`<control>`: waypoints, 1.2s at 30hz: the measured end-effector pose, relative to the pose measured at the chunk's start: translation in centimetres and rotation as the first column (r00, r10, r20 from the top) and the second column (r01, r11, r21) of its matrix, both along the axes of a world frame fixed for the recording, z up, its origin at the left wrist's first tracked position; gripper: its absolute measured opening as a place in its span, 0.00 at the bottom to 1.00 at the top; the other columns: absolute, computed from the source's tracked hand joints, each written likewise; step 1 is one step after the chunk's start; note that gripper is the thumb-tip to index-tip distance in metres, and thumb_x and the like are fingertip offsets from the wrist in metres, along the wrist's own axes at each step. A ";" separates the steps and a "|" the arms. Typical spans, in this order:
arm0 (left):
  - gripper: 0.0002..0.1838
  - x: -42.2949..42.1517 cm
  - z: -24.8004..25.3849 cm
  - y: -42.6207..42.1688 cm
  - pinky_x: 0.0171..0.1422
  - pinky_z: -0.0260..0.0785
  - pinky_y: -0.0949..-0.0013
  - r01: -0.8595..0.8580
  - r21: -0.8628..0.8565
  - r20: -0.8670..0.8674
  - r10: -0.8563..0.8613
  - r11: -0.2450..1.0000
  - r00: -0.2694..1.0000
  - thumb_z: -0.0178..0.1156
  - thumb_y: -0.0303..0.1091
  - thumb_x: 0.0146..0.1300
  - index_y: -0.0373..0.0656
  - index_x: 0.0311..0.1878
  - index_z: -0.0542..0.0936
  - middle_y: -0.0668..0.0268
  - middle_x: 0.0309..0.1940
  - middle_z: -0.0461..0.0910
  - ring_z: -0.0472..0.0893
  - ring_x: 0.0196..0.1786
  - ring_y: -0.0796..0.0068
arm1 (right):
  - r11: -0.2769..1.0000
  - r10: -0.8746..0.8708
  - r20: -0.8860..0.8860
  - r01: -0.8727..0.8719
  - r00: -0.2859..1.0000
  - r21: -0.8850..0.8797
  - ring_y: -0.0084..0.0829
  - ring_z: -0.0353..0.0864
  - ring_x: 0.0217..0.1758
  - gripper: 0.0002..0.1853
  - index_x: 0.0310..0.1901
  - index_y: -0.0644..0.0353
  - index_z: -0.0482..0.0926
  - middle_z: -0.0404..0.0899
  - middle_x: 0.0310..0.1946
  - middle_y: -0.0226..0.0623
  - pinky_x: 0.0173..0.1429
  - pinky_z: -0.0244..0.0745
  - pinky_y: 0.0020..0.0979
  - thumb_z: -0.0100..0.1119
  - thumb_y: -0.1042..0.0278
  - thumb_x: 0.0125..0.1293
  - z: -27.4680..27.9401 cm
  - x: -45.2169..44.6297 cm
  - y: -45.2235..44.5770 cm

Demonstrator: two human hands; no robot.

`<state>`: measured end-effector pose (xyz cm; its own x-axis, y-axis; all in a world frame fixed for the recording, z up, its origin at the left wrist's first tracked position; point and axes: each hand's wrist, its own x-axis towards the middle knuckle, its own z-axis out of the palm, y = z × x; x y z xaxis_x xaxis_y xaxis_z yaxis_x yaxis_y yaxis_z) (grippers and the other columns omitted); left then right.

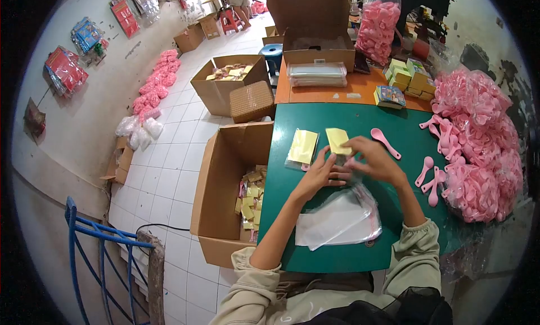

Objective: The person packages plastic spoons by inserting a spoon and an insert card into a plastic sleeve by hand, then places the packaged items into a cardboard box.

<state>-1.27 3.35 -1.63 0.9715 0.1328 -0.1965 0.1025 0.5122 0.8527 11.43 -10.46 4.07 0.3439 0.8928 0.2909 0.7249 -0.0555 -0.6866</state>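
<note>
Over the green table [304, 114], a yellow card pack [337, 139] stands up between my hands. My right hand [374, 159] pinches its right side with thumb and fingers. My left hand [322, 172] is closed at the pack's lower end, around what looks like a clear plastic bag; blur and fingers hide most of it. Left of them lies a packed clear bag with a yellow card [304, 147], a bit of pink showing at its bottom. Below my hands is a stack of flat clear bags [337, 221]. One pink spoon [386, 143] lies beyond my right hand.
Loose pink spoons [433, 184] and bulging bags of spoons [478, 139] line the table's right side. Small card packs [408, 77] sit at the back. An open carton [211, 195] with finished-looking packets stands against the left edge. A blue metal railing [104, 240] is farther left.
</note>
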 end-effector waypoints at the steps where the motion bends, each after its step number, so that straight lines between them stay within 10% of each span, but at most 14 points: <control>1: 0.34 0.0 -0.2 0.2 0.46 0.77 0.64 -0.003 0.053 -0.023 0.004 0.999 1.000 0.46 0.40 0.70 0.47 0.70 0.38 0.50 0.46 0.75 0.80 0.46 0.63 | 0.991 0.107 -0.057 -0.111 0.993 -0.069 0.37 0.77 0.39 0.12 0.40 0.63 0.76 0.74 0.37 0.43 0.39 0.75 0.33 0.63 0.71 0.53 0.0 -0.4 0.0; 22: 0.32 -2.2 1.6 1.0 0.54 0.73 0.61 0.123 0.385 -0.128 -0.079 0.915 0.989 0.45 0.48 0.70 0.51 0.72 0.47 0.57 0.46 0.76 0.77 0.51 0.68 | 0.965 0.201 0.003 -0.197 0.980 -0.174 0.38 0.73 0.35 0.10 0.32 0.63 0.73 0.71 0.31 0.40 0.39 0.70 0.34 0.63 0.72 0.49 -2.5 -2.0 0.7; 29: 0.30 -0.8 0.0 0.4 0.46 0.75 0.74 0.004 0.274 -0.011 -0.001 0.962 1.000 0.53 0.29 0.65 0.47 0.69 0.56 0.64 0.37 0.79 0.79 0.39 0.79 | 0.988 0.153 0.313 -0.145 0.937 -0.049 0.38 0.73 0.33 0.08 0.29 0.63 0.70 0.72 0.30 0.39 0.39 0.70 0.33 0.60 0.73 0.50 -2.0 -3.4 0.3; 36: 0.26 -0.3 0.0 -1.2 0.47 0.76 0.74 0.085 0.229 0.035 -0.096 0.970 0.995 0.47 0.23 0.64 0.46 0.66 0.61 0.63 0.38 0.79 0.79 0.39 0.79 | 0.942 0.289 -0.196 -0.315 0.937 -0.118 0.29 0.71 0.32 0.07 0.28 0.62 0.70 0.69 0.28 0.34 0.38 0.67 0.27 0.59 0.72 0.52 0.6 -1.2 -4.0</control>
<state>-1.52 2.12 -1.59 0.9887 0.0801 -0.1270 0.0982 0.2950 0.9504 10.23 -14.42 4.70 0.0849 0.9902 0.1105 0.5934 0.0389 -0.8040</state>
